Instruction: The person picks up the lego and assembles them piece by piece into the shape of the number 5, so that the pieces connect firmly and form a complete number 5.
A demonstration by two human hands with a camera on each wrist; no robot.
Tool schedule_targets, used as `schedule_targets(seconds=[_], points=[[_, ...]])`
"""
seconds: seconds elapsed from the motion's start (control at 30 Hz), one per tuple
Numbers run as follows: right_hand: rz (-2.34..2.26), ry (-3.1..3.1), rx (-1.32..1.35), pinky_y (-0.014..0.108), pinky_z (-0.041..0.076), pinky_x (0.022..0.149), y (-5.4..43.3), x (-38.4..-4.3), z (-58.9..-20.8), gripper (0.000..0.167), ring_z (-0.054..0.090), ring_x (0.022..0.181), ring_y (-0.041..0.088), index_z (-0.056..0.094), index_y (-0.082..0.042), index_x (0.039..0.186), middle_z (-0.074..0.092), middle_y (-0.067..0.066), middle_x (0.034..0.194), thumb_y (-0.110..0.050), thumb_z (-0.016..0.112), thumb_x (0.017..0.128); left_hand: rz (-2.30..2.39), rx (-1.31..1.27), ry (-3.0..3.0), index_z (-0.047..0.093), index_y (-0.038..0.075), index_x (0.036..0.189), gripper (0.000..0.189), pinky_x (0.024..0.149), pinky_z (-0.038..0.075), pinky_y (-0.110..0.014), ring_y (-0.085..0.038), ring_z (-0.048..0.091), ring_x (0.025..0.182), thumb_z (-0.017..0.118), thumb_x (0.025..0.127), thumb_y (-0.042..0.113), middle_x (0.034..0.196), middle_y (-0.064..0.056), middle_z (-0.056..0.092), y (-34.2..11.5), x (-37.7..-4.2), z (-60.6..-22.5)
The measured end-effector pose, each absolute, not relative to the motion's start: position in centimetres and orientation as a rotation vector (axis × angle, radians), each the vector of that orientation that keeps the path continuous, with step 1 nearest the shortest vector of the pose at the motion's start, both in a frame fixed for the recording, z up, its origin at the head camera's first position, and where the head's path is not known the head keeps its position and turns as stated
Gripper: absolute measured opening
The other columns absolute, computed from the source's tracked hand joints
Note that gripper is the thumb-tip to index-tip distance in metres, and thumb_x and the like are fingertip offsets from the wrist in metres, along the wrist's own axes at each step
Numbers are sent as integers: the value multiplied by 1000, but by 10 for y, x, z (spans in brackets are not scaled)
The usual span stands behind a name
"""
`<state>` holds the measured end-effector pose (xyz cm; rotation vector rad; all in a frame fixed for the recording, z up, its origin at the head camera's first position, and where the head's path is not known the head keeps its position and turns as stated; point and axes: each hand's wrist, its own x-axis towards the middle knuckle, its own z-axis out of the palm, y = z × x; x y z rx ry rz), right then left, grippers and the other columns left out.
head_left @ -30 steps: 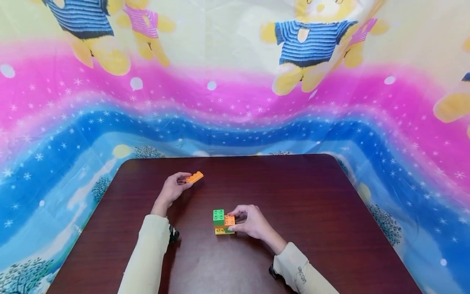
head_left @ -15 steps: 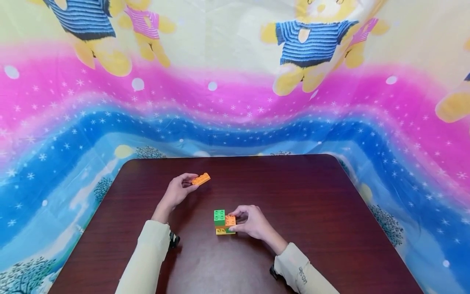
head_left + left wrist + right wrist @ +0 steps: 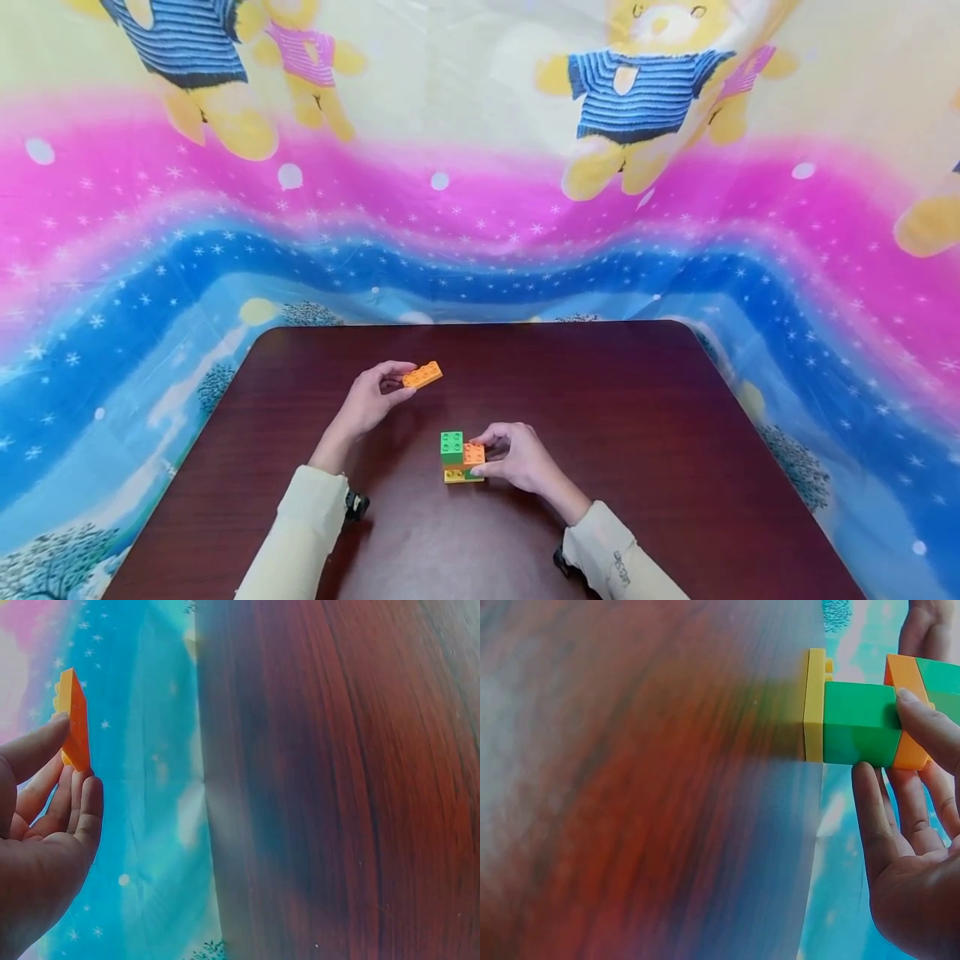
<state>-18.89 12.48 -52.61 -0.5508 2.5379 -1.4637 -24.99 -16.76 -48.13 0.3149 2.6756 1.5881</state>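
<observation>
As hands [image 3: 367, 400] [image 3: 522, 460] grip, bricks [image 3: 423, 375] [image 3: 452, 444] (five) show.

We've got passing room over the right side of the table [image 3: 660, 417], plus a gap between left hand [image 3: 371, 400] with orange brick [image 3: 423, 375] and block stack [image 3: 452, 457]. Right hand [image 3: 519, 458] obstructs the stack's right; curtain [image 3: 480, 208] bounds the far edge.

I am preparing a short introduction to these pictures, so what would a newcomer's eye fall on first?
Probably the bright cloth behind the table, with bears printed across its top. Next, near the middle of the dark table, the stack of green, orange and yellow blocks in the right grip. Farther back, the orange brick stands out in the left grip.
</observation>
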Motion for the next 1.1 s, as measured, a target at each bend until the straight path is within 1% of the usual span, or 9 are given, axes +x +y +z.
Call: schedule_targets(seconds=[0.1,0.27,0.43,0.57,0.83,0.9,1.1], points=[[-1474,2535,-556,25,62,78,126,-188,-527,35,72,89,14,79,-14,105,75,1,99,-12,94,74,1599,351,2672,64,7,137,45,101,54,-48,-31,64,115,77,94,10,127,-14,68,-164,-245,-479],[-1443,2563,-572,26,61,79,127,-189,-526,36,73,89,14,79,-16,106,76,0,101,-17,95,74,1616,393,2688,65,7,136,45,100,54,-49,-32,64,113,77,93,10,125,-14,68,-162,-238,-472],[-1430,2568,-573,28,61,80,126,-189,-526,36,73,90,17,79,-18,107,77,-1,104,-20,95,75,1611,434,2709,66,9,135,44,99,55,-48,-31,65,112,78,92,9,125,-13,69,-160,-231,-466],[-1430,2581,-588,27,61,79,126,-189,-526,36,75,90,19,79,-17,106,77,0,103,-18,95,74,1623,447,2697,67,10,134,44,99,55,-46,-28,65,112,79,92,9,125,-11,69,-158,-227,-464],[-1452,2574,-592,23,61,77,126,-187,-525,36,75,87,16,79,-15,106,76,2,102,-14,95,74,1656,512,2661,68,10,132,43,100,55,-51,-28,65,110,79,91,9,125,-11,69,-154,-217,-465],[-1454,2577,-591,23,61,77,126,-187,-525,36,74,87,15,79,-15,106,77,2,102,-13,95,73,1656,513,2660,67,9,133,44,100,55,-50,-28,65,110,79,91,8,125,-11,69,-155,-215,-465],[-1433,2579,-596,26,61,79,125,-189,-527,35,73,88,10,79,-17,105,77,0,104,-17,95,74,1624,497,2673,67,11,133,44,99,57,-39,-23,65,109,80,91,9,126,-7,69,-157,-206,-465]])
